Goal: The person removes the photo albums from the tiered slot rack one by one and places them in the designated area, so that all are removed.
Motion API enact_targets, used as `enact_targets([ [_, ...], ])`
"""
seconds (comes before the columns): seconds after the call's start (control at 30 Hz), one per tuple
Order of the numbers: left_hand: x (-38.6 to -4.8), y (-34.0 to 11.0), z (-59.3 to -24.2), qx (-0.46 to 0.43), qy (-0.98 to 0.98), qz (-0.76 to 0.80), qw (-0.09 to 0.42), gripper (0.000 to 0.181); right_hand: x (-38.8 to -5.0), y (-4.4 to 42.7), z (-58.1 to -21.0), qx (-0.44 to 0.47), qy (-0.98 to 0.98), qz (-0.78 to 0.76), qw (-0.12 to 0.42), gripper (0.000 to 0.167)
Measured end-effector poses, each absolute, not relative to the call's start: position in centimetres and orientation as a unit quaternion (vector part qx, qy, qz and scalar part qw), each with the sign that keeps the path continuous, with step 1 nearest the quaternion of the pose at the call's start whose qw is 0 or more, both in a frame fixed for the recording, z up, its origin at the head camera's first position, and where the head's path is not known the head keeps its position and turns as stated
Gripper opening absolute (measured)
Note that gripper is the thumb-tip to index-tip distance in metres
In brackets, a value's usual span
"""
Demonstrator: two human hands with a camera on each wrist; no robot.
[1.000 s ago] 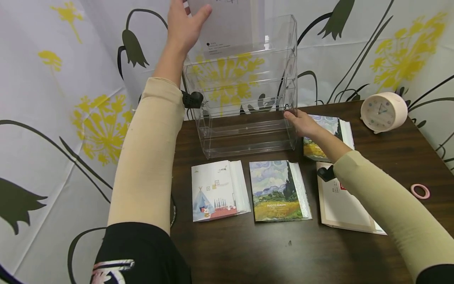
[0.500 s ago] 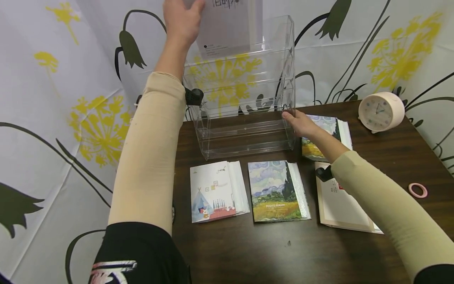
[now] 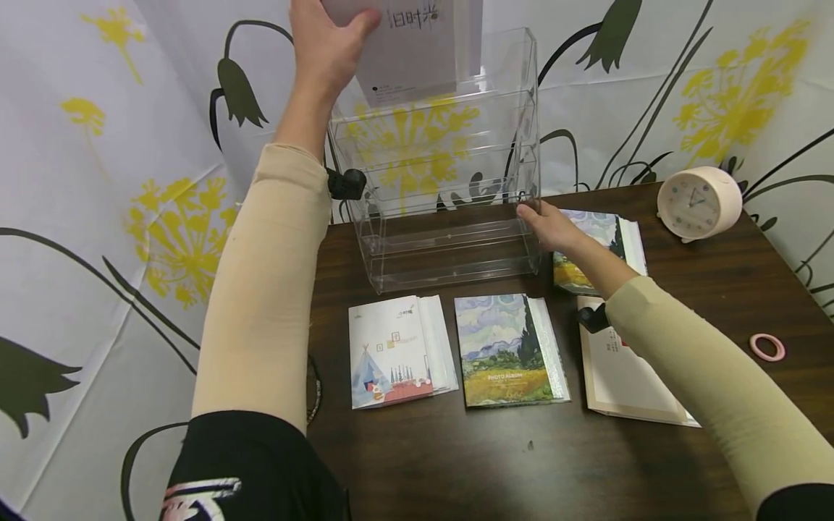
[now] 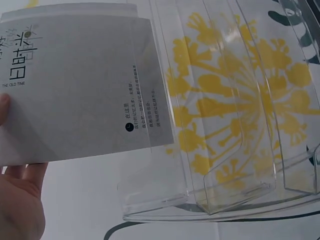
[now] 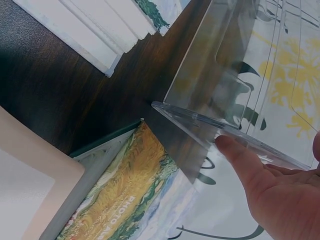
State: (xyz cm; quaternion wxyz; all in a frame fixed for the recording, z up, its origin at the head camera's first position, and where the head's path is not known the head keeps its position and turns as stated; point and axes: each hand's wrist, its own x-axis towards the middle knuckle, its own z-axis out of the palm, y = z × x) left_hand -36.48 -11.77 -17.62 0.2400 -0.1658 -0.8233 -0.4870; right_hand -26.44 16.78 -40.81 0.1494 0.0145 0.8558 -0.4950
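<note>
My left hand (image 3: 329, 51) grips a grey-white photo album (image 3: 417, 61) by its side edge, with the thumb on the front and fingers behind. In the left wrist view the album's cover (image 4: 95, 90) reads "THE OLD TIME". Its lower part is at the top tier of a clear acrylic tiered rack (image 3: 449, 273); whether it touches the rack's floor I cannot tell. Low on the rack's right side, my right hand (image 3: 554, 228) holds the side panel. One finger (image 5: 240, 157) lies along the outside, and the thumb is at the front edge, partly out of the right wrist view.
In front of the rack lie an album with a tent picture (image 3: 391, 354), a landscape-covered album (image 3: 504, 351) and a beige-edged album (image 3: 632, 383). Another landscape album (image 3: 586, 271) lies right of the rack. A pink clock (image 3: 700, 202) and pink tape ring (image 3: 767, 347) are farther right.
My left hand has shifted slightly left and down with the album, and more of its cover lettering shows. My right hand stays on the rack's side.
</note>
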Motion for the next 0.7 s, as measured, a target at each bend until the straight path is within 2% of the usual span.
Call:
enact_targets([
  [0.4,-35.7,-12.6,-17.2,-0.192,-0.845,-0.452,0.213,0.047,-26.7,16.4,-41.0,0.012,0.866,-0.482,0.137,0.064],
  [0.57,-34.8,-13.2,-17.2,-0.211,-0.817,-0.485,0.23,0.044,-27.0,16.4,-41.1,0.007,0.867,-0.478,0.137,0.065],
  [0.7,-33.5,-14.0,-17.1,-0.221,-0.767,-0.54,0.267,0.046,-27.1,16.6,-41.1,0.002,0.867,-0.479,0.138,0.066],
])
